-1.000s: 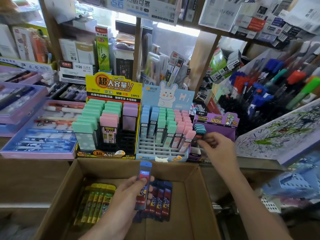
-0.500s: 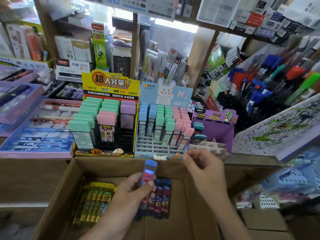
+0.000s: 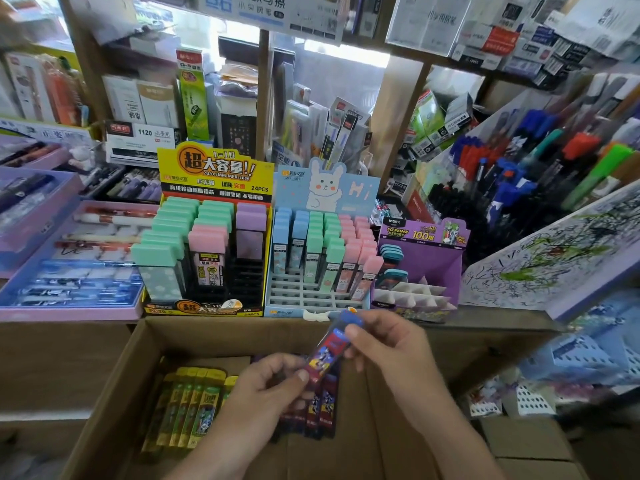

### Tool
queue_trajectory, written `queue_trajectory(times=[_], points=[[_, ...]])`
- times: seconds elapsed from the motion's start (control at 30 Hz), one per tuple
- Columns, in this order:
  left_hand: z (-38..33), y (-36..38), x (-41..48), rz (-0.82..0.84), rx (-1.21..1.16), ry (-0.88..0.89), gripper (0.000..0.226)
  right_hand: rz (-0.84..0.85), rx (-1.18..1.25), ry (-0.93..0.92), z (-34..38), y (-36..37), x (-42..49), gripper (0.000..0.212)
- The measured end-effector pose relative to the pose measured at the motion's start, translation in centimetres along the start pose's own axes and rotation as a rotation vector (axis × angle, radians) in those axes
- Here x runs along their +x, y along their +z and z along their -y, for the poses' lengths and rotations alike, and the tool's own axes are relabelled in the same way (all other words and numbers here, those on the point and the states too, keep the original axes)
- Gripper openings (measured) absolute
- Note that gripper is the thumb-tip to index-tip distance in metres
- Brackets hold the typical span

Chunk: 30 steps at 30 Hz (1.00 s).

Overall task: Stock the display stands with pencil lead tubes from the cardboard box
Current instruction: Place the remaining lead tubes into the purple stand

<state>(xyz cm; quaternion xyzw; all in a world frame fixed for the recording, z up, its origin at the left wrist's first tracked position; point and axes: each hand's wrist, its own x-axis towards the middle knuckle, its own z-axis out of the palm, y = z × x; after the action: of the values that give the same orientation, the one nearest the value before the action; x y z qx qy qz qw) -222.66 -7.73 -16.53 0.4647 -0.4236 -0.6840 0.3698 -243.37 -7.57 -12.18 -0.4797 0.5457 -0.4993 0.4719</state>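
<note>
Over the open cardboard box, both hands hold one blue-capped lead tube with a red and blue print. My left hand pinches its lower end and my right hand pinches its upper part near the cap. In the box lie a row of yellow-green tubes and several dark blue-red tubes. Behind the box stand three displays: a yellow stand, a light-blue bunny stand and a purple stand holding a few teal-capped tubes with free slots in front.
Purple trays of pens lie at the left. A slanted rack of markers and a scribbled test board stand at the right. Shelves of packaged stationery fill the back. Perforated white baskets sit low right.
My right hand came back from the purple stand, down and left to the box, and took hold of the tube that my left hand was holding up.
</note>
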Motion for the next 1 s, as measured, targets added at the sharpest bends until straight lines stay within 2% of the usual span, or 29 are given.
queue_trajectory(times=[0.13,0.27,0.4,0.5,0.63,0.9,1.0], points=[[0.2,-0.7,0.4,-0.052,0.070,-0.012,0.024,-0.209,-0.029,-0.123,3.0,-3.1,-0.1,0.012],[0.7,-1.3,0.7,-0.112,0.152,-0.042,0.018,-0.397,-0.014,-0.290,6.0,-6.8,0.3,0.020],[0.8,-1.4,1.0,-0.134,0.186,-0.075,0.011,-0.495,-0.081,-0.422,7.5,-9.5,1.7,0.012],[0.9,-1.5,1.1,-0.131,0.198,-0.099,0.008,-0.480,-0.152,-0.451,7.5,-10.2,3.3,0.012],[1.0,-1.8,1.4,-0.138,0.234,-0.109,0.008,-0.410,-0.259,-0.473,6.6,-10.0,5.3,0.024],[1.1,-2.1,1.5,-0.141,0.228,-0.121,0.006,-0.325,-0.445,-0.356,4.0,-9.7,8.0,0.029],[1.1,-2.0,1.4,-0.138,0.258,-0.122,0.006,-0.343,-0.492,-0.319,3.6,-9.5,8.4,0.027]])
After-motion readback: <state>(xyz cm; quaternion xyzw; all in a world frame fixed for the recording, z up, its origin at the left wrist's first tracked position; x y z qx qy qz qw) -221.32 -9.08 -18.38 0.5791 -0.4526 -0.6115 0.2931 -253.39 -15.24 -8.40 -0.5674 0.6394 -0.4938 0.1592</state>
